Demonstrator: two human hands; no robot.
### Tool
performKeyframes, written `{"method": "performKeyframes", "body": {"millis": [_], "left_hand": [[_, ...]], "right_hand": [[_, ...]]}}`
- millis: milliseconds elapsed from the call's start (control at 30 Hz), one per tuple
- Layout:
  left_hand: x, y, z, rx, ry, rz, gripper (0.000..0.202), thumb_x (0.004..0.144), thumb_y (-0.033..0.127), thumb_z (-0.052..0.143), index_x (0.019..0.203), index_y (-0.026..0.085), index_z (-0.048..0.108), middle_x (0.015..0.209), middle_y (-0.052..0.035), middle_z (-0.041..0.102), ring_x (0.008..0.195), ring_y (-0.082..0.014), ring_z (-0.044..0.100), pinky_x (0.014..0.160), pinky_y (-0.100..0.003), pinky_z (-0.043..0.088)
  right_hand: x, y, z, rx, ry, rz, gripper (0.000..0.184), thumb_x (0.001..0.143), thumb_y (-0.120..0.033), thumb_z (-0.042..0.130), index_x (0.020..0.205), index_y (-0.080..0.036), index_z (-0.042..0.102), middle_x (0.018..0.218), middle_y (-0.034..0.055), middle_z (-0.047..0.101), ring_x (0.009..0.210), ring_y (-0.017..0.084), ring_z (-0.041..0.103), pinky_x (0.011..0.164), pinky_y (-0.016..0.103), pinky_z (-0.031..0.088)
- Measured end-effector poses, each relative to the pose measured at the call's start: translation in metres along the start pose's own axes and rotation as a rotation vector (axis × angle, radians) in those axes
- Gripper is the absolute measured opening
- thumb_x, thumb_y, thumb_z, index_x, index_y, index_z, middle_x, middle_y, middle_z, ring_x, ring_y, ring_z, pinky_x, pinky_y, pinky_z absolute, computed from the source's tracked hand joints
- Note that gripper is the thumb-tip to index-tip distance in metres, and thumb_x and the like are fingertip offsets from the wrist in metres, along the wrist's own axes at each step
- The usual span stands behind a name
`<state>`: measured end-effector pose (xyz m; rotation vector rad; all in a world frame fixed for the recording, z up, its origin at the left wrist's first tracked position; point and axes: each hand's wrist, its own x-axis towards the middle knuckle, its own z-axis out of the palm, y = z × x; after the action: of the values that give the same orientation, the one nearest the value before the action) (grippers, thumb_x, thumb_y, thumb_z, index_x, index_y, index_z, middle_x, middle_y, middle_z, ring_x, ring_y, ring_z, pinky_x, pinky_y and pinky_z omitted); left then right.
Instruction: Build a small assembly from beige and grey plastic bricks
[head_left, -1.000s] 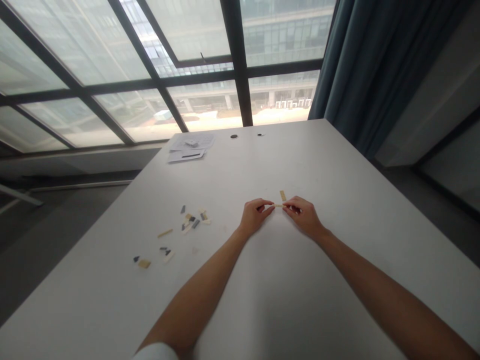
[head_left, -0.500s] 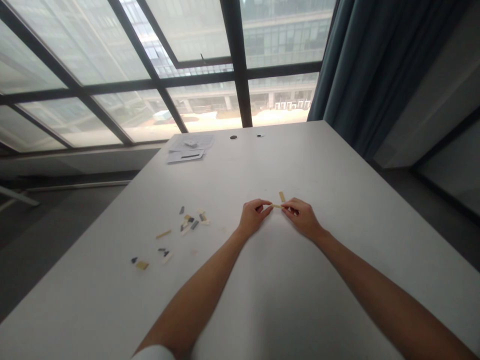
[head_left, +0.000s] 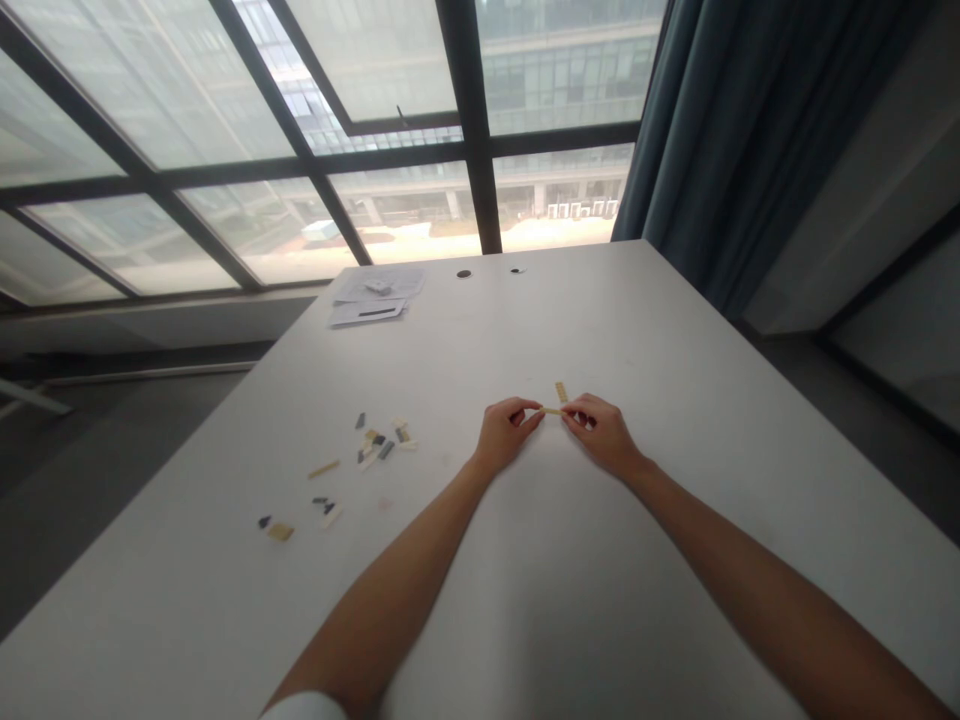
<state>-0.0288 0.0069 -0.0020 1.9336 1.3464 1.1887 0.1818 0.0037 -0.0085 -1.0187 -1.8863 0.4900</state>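
Between my two hands runs a thin tan building-block strip [head_left: 552, 411], pinched at both ends. My left hand [head_left: 510, 430] grips its left end with thumb and fingertips. On the right end, my right hand [head_left: 600, 430] is closed in the same kind of pinch. Just beyond my right fingertips lies a flat tan studded plate [head_left: 561, 391], partly hidden by that hand. Fine detail on the held strip is too small to make out.
On the white table [head_left: 465, 350], left of my arms, several small grey, tan, white and black pieces [head_left: 375, 440] are scattered. A tan strip [head_left: 324, 469] and a tan plate [head_left: 280, 532] lie nearer. Printed sheets [head_left: 369, 312] rest at the far left edge.
The view has shifted very slightly. Both hands keep their pinch on the tan strip, with no clear movement of the pieces.
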Motion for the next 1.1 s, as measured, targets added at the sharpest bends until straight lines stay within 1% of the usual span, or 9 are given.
{"method": "performKeyframes", "body": {"millis": [333, 733, 967, 1100], "left_hand": [[-0.0001, -0.0001, 0.0000, 0.004, -0.005, -0.024, 0.022, 0.083, 0.034, 0.070, 0.091, 0.016, 0.078, 0.055, 0.0062, 0.042, 0.054, -0.0087, 0.034, 0.058, -0.023, 0.030], [0.0005, -0.0012, -0.0003, 0.008, -0.004, -0.027, 0.025, 0.083, 0.039, 0.070, 0.092, 0.017, 0.079, 0.055, 0.0058, 0.041, 0.055, -0.0094, 0.035, 0.058, -0.024, 0.031], [0.0008, -0.0027, 0.0008, 0.000, -0.003, -0.035, 0.028, 0.083, 0.041, 0.069, 0.092, 0.016, 0.078, 0.055, 0.0058, 0.041, 0.055, -0.0095, 0.034, 0.058, -0.024, 0.029], [0.0023, -0.0040, 0.0003, 0.028, 0.028, -0.060, 0.025, 0.083, 0.038, 0.068, 0.087, 0.016, 0.078, 0.053, 0.0062, 0.039, 0.054, -0.0096, 0.033, 0.057, -0.024, 0.029]], "right_hand": [[-0.0005, 0.0010, 0.0007, 0.006, 0.006, 0.003, 0.014, 0.093, -0.027, 0.060, 0.089, -0.019, 0.071, 0.078, 0.0028, 0.062, 0.065, 0.014, 0.053, 0.063, 0.027, 0.044], [-0.0003, 0.0009, 0.0007, -0.004, 0.008, 0.008, 0.016, 0.093, -0.030, 0.060, 0.090, -0.020, 0.071, 0.077, 0.0032, 0.063, 0.065, 0.015, 0.053, 0.063, 0.028, 0.045], [0.0002, 0.0013, 0.0001, -0.006, 0.011, 0.005, 0.015, 0.093, -0.028, 0.060, 0.090, -0.019, 0.072, 0.078, 0.0030, 0.063, 0.065, 0.014, 0.053, 0.063, 0.028, 0.045], [0.0006, 0.0043, 0.0017, -0.023, 0.023, 0.009, 0.014, 0.092, -0.027, 0.060, 0.091, -0.019, 0.073, 0.078, 0.0032, 0.064, 0.065, 0.015, 0.054, 0.064, 0.028, 0.045]]}}
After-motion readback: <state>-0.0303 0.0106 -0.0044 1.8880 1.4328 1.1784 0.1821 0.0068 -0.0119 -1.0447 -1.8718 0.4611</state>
